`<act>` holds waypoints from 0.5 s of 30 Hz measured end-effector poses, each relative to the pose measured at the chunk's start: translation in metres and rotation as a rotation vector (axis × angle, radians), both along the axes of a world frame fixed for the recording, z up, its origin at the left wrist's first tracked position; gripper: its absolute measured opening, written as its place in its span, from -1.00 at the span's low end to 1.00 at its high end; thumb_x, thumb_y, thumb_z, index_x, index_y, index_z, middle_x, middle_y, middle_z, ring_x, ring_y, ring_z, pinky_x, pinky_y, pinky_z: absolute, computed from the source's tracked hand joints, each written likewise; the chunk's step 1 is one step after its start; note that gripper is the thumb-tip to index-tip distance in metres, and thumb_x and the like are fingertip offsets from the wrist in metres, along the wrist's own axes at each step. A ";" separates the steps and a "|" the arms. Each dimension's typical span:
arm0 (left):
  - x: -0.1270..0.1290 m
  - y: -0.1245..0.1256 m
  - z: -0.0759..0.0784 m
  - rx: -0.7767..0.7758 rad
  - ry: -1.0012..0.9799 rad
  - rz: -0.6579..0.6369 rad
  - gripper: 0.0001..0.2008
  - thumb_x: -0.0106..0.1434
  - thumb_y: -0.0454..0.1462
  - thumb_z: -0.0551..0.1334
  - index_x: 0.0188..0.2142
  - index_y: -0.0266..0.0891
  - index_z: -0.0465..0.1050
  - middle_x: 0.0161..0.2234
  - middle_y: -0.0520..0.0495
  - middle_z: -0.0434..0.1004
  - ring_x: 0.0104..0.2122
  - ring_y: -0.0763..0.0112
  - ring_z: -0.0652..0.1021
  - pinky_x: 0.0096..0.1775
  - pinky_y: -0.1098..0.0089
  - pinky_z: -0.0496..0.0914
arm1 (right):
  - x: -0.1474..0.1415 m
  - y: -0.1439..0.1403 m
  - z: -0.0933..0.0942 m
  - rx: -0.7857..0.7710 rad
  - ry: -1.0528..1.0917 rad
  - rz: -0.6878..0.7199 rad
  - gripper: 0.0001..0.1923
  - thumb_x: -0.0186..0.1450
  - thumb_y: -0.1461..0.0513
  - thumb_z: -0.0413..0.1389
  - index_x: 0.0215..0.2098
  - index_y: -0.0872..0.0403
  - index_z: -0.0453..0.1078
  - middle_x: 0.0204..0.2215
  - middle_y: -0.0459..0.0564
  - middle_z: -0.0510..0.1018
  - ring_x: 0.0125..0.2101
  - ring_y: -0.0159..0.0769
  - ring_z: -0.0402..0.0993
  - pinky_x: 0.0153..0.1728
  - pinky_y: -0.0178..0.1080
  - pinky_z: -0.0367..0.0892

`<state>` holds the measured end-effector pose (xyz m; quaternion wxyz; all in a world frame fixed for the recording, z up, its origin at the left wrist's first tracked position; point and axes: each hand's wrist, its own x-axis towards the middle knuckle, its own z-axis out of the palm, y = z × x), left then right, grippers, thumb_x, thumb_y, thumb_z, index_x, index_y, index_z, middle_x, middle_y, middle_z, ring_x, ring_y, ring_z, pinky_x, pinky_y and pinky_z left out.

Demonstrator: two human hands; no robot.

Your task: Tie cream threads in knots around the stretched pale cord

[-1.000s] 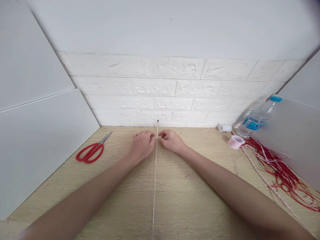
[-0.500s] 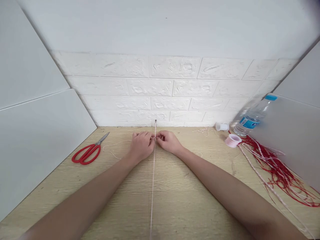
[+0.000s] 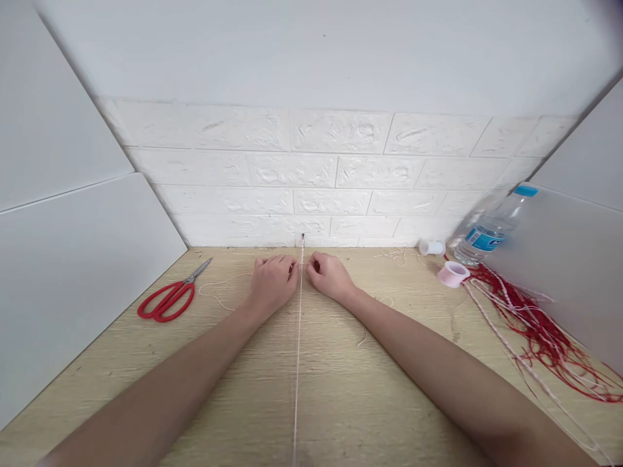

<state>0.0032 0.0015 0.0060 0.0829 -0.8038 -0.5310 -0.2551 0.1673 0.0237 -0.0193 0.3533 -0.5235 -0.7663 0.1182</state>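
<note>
A pale cord (image 3: pixel 298 350) runs taut from a small dark fixing (image 3: pixel 302 235) at the foot of the wall toward me, with a knotted pinkish stretch near the fixing. My left hand (image 3: pixel 274 280), just left of the cord, is closed in a pinch on a thin thread. Opposite it, my right hand (image 3: pixel 329 277) is also closed, gripping the same kind of thread on the other side. Between them a short piece of thread crosses the cord. One loose thread tail (image 3: pixel 226 281) curves out left of my left hand; another thread end (image 3: pixel 362 336) shows by my right forearm.
Red-handled scissors (image 3: pixel 174 292) lie at the left. On the right are a white spool (image 3: pixel 431 247), a pink thread spool (image 3: pixel 453 274), a water bottle (image 3: pixel 491 230) and a heap of red and pink cords (image 3: pixel 540 337). A brick-patterned wall (image 3: pixel 311 168) bounds the back.
Both hands have drawn slightly apart from the cord, stretching the thread sideways between them. A loose thread end now shows beside my right forearm.
</note>
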 end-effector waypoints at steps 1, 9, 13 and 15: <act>0.000 0.000 0.000 0.009 0.002 0.011 -0.69 0.35 -0.18 -0.03 -0.41 -0.20 0.37 -0.36 -0.10 0.56 -0.32 0.25 0.49 -0.21 0.21 0.12 | 0.000 0.000 0.000 0.002 -0.013 -0.009 -0.87 0.25 0.25 0.02 -0.47 0.07 0.27 -0.54 -0.11 0.42 -0.51 -0.38 0.26 -0.45 -0.33 0.05; -0.001 0.002 0.000 0.041 0.036 0.063 -0.66 0.33 -0.19 -0.01 -0.52 -0.22 0.34 -0.42 -0.10 0.56 -0.40 0.27 0.48 -0.24 0.22 0.11 | 0.000 0.002 -0.002 0.022 -0.080 -0.049 -0.86 0.29 0.23 0.00 -0.43 0.07 0.25 -0.50 -0.07 0.44 -0.49 -0.37 0.25 -0.44 -0.32 0.02; -0.001 0.003 -0.001 0.054 0.041 0.057 -0.66 0.32 -0.21 0.00 -0.54 -0.23 0.35 -0.44 -0.09 0.56 -0.43 0.29 0.46 -0.26 0.23 0.10 | 0.000 0.002 -0.002 0.027 -0.106 -0.061 -0.86 0.31 0.21 -0.02 -0.41 0.06 0.25 -0.50 -0.07 0.43 -0.50 -0.37 0.24 -0.46 -0.31 0.00; -0.001 0.003 -0.001 0.064 0.038 0.055 -0.66 0.32 -0.22 0.00 -0.55 -0.23 0.34 -0.45 -0.08 0.55 -0.44 0.31 0.45 -0.26 0.24 0.09 | 0.000 0.002 -0.002 0.032 -0.122 -0.067 -0.86 0.31 0.21 -0.02 -0.41 0.07 0.25 -0.50 -0.07 0.43 -0.50 -0.37 0.24 -0.46 -0.31 0.00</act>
